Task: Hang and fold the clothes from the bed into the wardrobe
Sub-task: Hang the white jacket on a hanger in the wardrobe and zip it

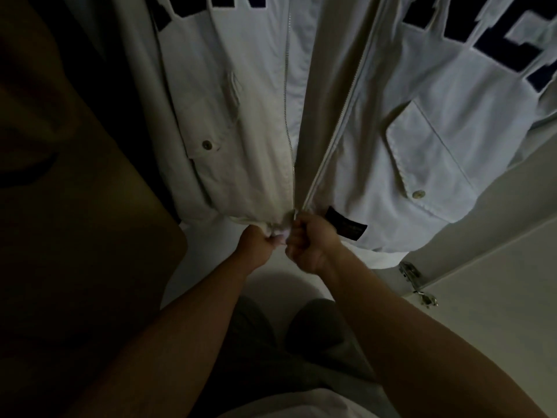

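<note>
The white jacket hangs just above both hands, and the left hand and right hand pinch its bottom zipper ends.

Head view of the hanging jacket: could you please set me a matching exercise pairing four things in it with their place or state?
Things:
1. zipper
2. black label
3. metal hinge
4. pocket button

Places and states:
A. on the white door at the right
B. fastened on its flap
C. undone, its two sides apart
D. just beside the right hand

Pairs: 1-C, 2-D, 3-A, 4-B.
</note>
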Tool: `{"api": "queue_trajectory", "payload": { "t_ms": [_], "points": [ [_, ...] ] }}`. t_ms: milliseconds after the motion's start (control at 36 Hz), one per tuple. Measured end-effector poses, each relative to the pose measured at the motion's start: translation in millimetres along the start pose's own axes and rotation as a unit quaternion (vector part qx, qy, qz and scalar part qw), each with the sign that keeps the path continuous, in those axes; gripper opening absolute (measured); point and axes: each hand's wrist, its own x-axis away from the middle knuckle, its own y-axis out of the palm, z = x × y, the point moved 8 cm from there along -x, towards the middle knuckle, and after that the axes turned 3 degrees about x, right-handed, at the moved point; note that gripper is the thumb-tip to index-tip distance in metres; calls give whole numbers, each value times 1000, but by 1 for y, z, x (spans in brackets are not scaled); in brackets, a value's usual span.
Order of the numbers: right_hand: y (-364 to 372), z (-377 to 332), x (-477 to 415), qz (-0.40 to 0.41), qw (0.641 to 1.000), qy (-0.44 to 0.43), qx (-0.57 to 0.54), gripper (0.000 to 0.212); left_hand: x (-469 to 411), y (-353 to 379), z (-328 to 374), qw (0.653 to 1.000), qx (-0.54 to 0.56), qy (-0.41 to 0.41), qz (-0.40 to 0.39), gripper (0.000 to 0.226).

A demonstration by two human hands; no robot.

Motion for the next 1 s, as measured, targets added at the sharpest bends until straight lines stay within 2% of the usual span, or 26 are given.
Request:
{"api": "queue_trajectory", "payload": {
  "t_ms": [83,222,278,333,389,417,472,528,611,694,778,889,917,1000],
  "points": [
    [16,-19,13,-45,998,-50,9,37,1,-7,-2,997,63,-28,33,39],
    [7,-16,19,-34,989,-68,126,26,6,-11,-14,972,154,-167,57,45],
    [3,-15,20,-25,984,-76,162,22,17,-13,-16,967,157,-180,84,54],
    [0,-16,20,-17,981,-81,175,23,30,-22,-7,982,68,-113,139,57],
    [1,-19,21,-10,979,-86,184,24,46,-32,10,977,-24,-4,212,49],
    [2,-21,23,-7,977,-88,193,26,52,-35,19,970,-30,53,235,44],
    [5,-24,27,-7,972,-88,216,29,60,-36,40,956,-32,156,246,39],
    [7,-24,29,-11,971,-81,227,32,61,-34,57,949,-60,213,225,50],
    [8,-23,32,-21,972,-73,221,27,51,-33,65,951,-108,204,204,55],
    [13,-19,40,-41,973,-60,221,12,46,-30,67,959,-106,177,193,40],
    [16,-17,44,-50,974,-46,218,24,39,-27,68,963,-91,178,181,23],
    [20,-15,46,-62,976,-35,204,31,31,-18,67,966,-130,184,130,22],
    [21,-15,46,-67,976,-36,206,30,29,-16,64,970,-132,164,122,22],
    [19,-15,45,-65,975,-43,208,30,25,-17,49,985,-27,123,115,28]
  ]
}}
